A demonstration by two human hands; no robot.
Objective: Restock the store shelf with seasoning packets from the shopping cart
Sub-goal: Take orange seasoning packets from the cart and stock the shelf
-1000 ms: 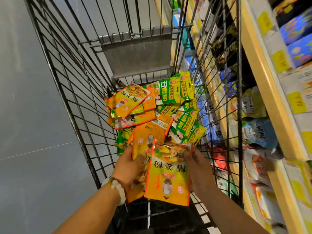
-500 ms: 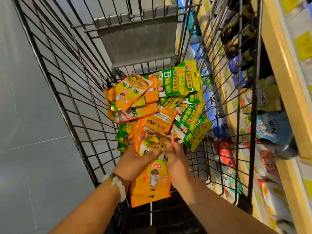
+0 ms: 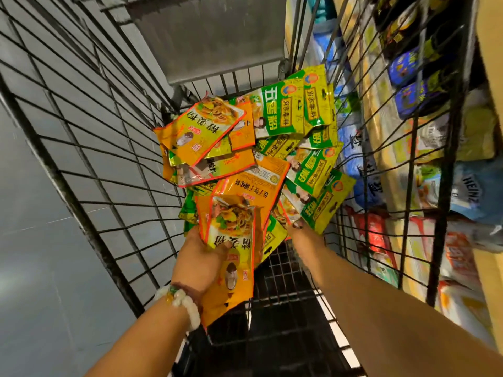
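— Where are the seasoning packets?
— Heaped in the wire cart (image 3: 89,170), orange ones and green ones (image 3: 283,112) with big white Chinese characters. The left hand (image 3: 200,263) grips an orange packet (image 3: 231,257) printed with a food photo and red Chinese lettering, held above the cart floor.
— And the right hand (image 3: 300,231)?
— It reaches into the pile, fingertips tucked under a green packet (image 3: 326,202); I cannot tell whether it has hold of one.
— Any brands?
— "HEINZ" reads on a blue pouch (image 3: 473,191) on the shelf (image 3: 490,268) beside the cart.
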